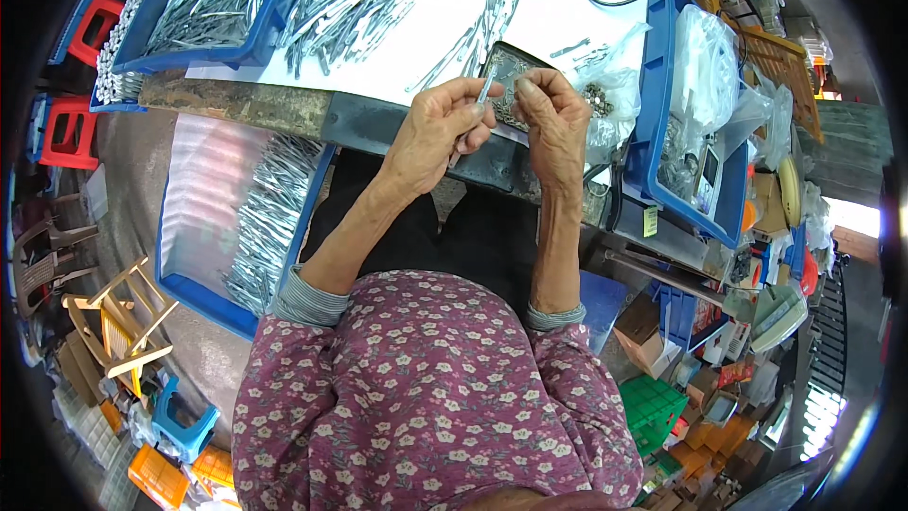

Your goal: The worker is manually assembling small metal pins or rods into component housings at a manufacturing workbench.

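Note:
My left hand [426, 137] is closed around a slim silvery metal rod [487, 85], whose upper end sticks up past the thumb and fingers. Close by on its right, my right hand [558, 128] is pinched, thumb against forefinger; whatever sits between those fingertips is too small or hidden to make out. Both hands are over the table's front edge. Behind them lies a dark-rimmed shallow tray [497, 49] with small pieces in it, partly covered by my hands. A clear plastic bag [619, 76] with small metal parts lies beside my right hand.
Loose metal rods [350, 19] are heaped on the white tabletop [549, 0], with a smaller bunch [492, 14] nearer the tray. Blue bins stand around: one full of rods [270, 24] at far left, another low at left [213, 308], and one with plastic bags [648, 132] at right.

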Motion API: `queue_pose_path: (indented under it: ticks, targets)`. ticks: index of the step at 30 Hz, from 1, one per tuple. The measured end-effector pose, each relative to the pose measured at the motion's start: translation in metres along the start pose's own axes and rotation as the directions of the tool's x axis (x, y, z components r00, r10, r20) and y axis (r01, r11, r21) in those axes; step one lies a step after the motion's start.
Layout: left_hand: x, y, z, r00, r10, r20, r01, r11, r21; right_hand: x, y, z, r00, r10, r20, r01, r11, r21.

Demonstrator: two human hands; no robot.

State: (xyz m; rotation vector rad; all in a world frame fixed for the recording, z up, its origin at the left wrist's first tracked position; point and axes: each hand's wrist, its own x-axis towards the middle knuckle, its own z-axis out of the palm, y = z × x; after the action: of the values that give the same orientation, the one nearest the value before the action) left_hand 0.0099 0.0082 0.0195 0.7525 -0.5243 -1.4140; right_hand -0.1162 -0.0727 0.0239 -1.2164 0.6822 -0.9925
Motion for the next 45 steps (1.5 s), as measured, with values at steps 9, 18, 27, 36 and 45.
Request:
queue_pose_path:
  ticks: [9, 18, 27, 36, 45]
  targets:
    - [-0.003, 0.002, -0.002, 0.997, 0.072, -0.020, -0.070, 0.991, 0.111, -0.010, -0.007, 0.012, 0.999, 0.051, 0.015, -0.049, 0.996, -0.072]
    - [-0.007, 0.001, -0.002, 0.992, 0.086, -0.095, -0.073, 0.989, 0.127, -0.016, -0.009, 0.023, 0.999, -0.036, -0.004, 0.035, 0.987, -0.160]
    - [-0.009, -0.001, -0.001, 0.987, 0.121, -0.109, -0.097, 0.975, 0.202, -0.019, -0.008, 0.026, 0.998, -0.064, -0.015, 0.059, 0.974, -0.220]
    - [-0.010, -0.001, -0.002, 0.986, 0.134, -0.100, -0.109, 0.969, 0.221, -0.019, -0.004, 0.027, 0.996, -0.083, -0.026, 0.074, 0.966, -0.247]
    - [-0.011, -0.003, -0.004, 0.977, 0.177, -0.116, -0.142, 0.956, 0.256, -0.020, -0.003, 0.029, 0.996, -0.080, -0.041, 0.064, 0.953, -0.298]
